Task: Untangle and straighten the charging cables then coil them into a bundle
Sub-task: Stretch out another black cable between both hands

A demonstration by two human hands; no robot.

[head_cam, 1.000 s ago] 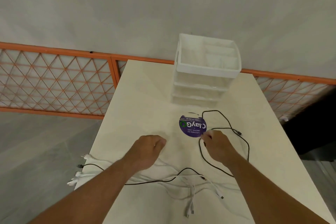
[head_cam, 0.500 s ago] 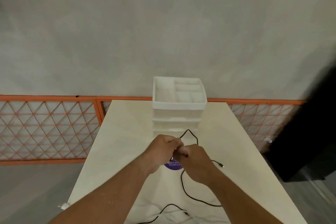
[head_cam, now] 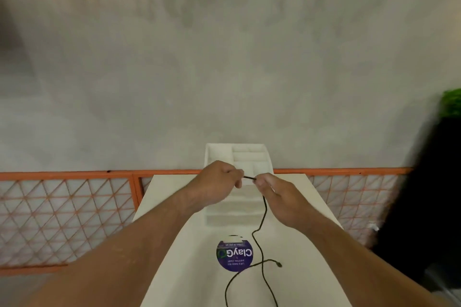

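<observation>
Cream table [head_cam: 194, 281], purple "ClayG" sticker [head_cam: 234, 255], black cable [head_cam: 260, 227] pinched between left hand [head_cam: 214, 182] and right hand [head_cam: 280, 198] fingers [head_cam: 259, 181].

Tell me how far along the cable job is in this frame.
Done: nothing finished shows; no coil or bundle is in view. In hand: the left hand and right hand pinch a short stretch of the black cable, raised over the table. Left: the cable hangs in loose bends and crosses itself by the purple sticker, so straightening and coiling remain.
</observation>
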